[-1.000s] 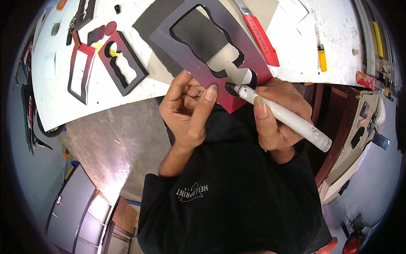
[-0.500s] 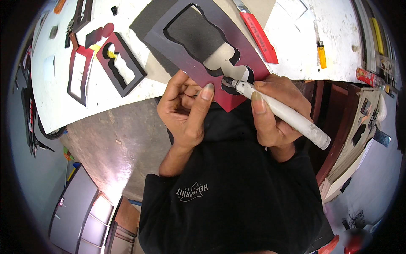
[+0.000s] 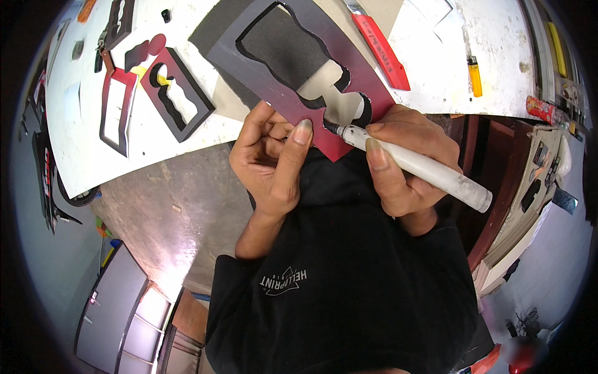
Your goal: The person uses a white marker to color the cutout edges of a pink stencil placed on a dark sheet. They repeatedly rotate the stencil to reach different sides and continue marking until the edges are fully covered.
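My left hand (image 3: 274, 159) pinches the lower left edge of a flat frame (image 3: 280, 96), thumb on top and fingers curled beneath. The frame fades from grey to maroon and has a wavy, figure-shaped cut-out. In my right hand (image 3: 417, 153) is a white marker (image 3: 430, 171) with a dark tip. That tip meets the cut-out's inner edge near the frame's maroon end. A dark grey sheet (image 3: 215, 37) lies under the far part of the frame.
On the white table (image 3: 174, 25), a red cutter (image 3: 381, 53) lies right of the frame and a yellow lighter (image 3: 475, 78) farther right. Two more cut-out frames, one dark-edged (image 3: 196, 106) and one maroon (image 3: 115, 140), lie at left. A dark red cabinet (image 3: 498, 181) stands at right.
The marker's tip has slid slightly left and down along the cut-out's edge, and its back end has swung up and right. The frame has shifted slightly up and left.
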Demonstrator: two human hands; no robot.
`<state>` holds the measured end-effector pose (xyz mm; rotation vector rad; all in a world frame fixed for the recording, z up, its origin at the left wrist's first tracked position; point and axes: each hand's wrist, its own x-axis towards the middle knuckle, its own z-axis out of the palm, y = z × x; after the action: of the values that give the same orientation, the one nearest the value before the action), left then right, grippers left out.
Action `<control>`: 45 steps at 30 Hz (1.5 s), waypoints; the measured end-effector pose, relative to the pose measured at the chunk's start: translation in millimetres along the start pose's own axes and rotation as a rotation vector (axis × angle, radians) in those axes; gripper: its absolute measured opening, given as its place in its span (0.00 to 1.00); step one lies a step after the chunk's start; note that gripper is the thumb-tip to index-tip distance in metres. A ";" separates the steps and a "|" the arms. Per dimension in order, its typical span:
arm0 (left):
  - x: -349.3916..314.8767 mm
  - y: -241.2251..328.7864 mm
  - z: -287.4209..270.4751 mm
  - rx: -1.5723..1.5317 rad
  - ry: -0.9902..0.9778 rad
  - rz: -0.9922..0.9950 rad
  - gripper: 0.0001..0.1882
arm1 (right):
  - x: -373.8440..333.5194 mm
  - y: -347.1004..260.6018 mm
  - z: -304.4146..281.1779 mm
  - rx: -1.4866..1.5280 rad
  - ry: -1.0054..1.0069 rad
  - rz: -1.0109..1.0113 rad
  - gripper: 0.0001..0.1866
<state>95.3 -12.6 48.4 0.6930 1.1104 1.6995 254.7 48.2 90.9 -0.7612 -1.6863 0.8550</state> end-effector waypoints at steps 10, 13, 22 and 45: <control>1.1 -0.1 -1.7 0.006 -0.009 0.015 0.25 | -0.5 0.1 -0.7 0.015 -0.020 0.038 0.06; 1.6 1.0 -0.5 0.015 -0.007 0.012 0.25 | -0.6 4.3 0.3 0.015 0.013 -0.007 0.06; 2.5 3.0 -0.5 0.033 -0.011 0.013 0.25 | -1.5 8.1 2.0 0.059 0.024 -0.018 0.05; 1.6 2.0 1.8 0.062 0.031 0.029 0.25 | -3.7 12.3 2.6 0.109 0.030 -0.018 0.05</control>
<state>95.4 -10.8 50.9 0.7268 1.1835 1.7114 254.0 51.4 78.2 -0.6802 -1.6045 0.9106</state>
